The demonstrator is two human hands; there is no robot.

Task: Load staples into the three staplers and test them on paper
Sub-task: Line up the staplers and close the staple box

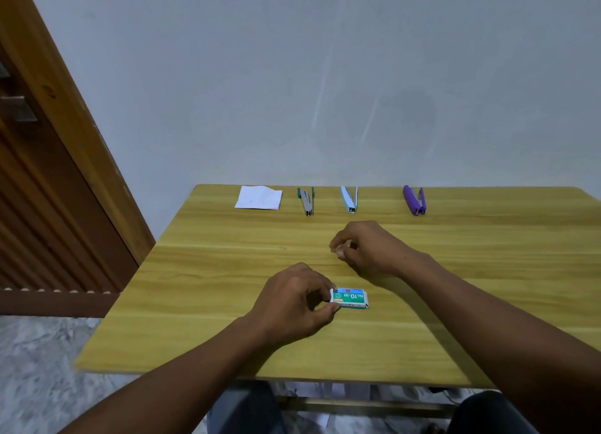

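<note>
The left hand (292,300) rested on the wooden bench (201,303) nearest the person. Its thumb and curled fingers gripped the left end of a small staple box (350,298). The box lay flat near the middle of the bench, and its green and blue label, printed "No.10-1M", read upside down from the wearer's side. A pale edge stuck out a little at the box's right end. What was inside the box could not be seen.

Just beyond the box and slightly to the right, the right hand (367,248) hovered low over the bench, clear of the box. Its fingertips were bunched against the thumb. Something pale showed at the tips, but I cannot tell whether the hand was pinching anything.

Well beyond both hands, four things lay in a row along the far edge of the bench, near the wall (325,76). From left to right they were:
- a white sheet of paper (258,198);
- a green stapler (306,202);
- a light blue stapler (349,199);
- a purple stapler (413,200).

Each stapler lay apart from its neighbours with its two arms splayed in a narrow V. No hand touched any of them. A brown wooden door (48,173) stood at the left.
</note>
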